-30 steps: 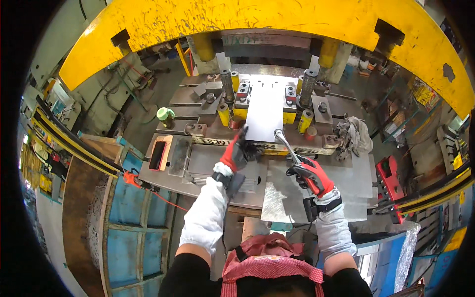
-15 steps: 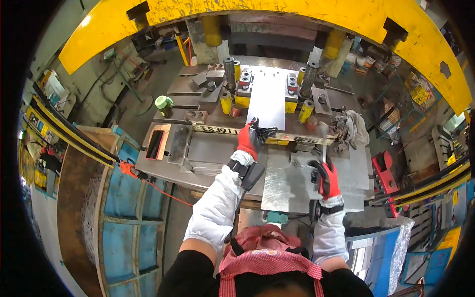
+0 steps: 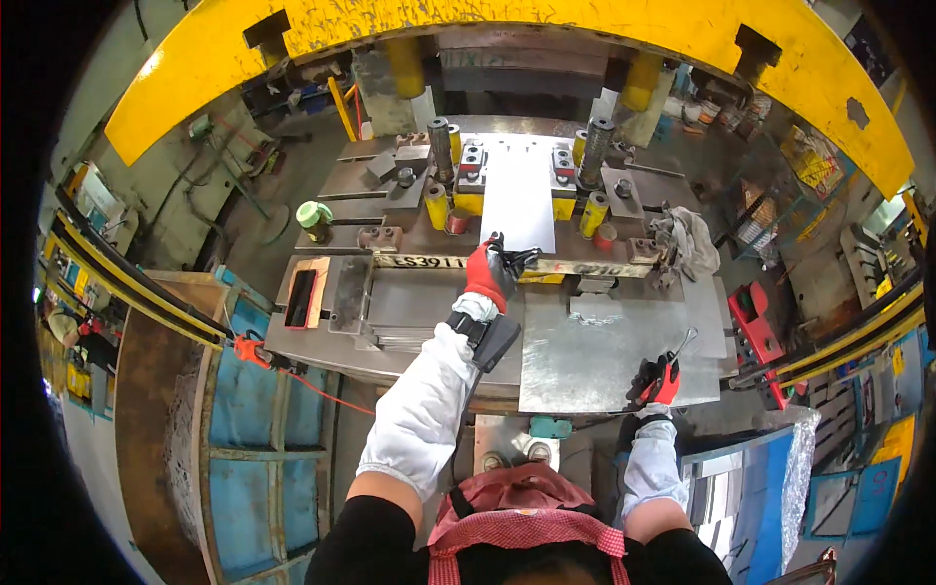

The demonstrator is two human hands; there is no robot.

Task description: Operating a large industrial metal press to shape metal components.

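My left hand (image 3: pixel 494 270), in a red and black glove, is at the near edge of a bright, narrow metal sheet (image 3: pixel 519 200) lying between the die posts. Its fingers close about the sheet's near left corner, partly hidden by the glove. Low on the right, my right hand (image 3: pixel 657 381), gloved alike, is closed round a slim metal tool (image 3: pixel 686 342) with a rounded end that points up and away. That hand is over the front right part of a wide grey metal sheet (image 3: pixel 585 363) on the bench.
A stack of sheets (image 3: pixel 408 327) lies left of the wide sheet. Yellow posts (image 3: pixel 594 214) and dark guide pillars (image 3: pixel 597 154) flank the die. Grey rags (image 3: pixel 685 242), a green-capped bottle (image 3: pixel 313 220) and a red rack (image 3: pixel 758 336) stand around. A yellow press beam (image 3: pixel 507 14) arches overhead.
My right hand has drawn back toward me with the metal tool, from the middle of the wide sheet to its front right part. My left hand stays at the narrow sheet.
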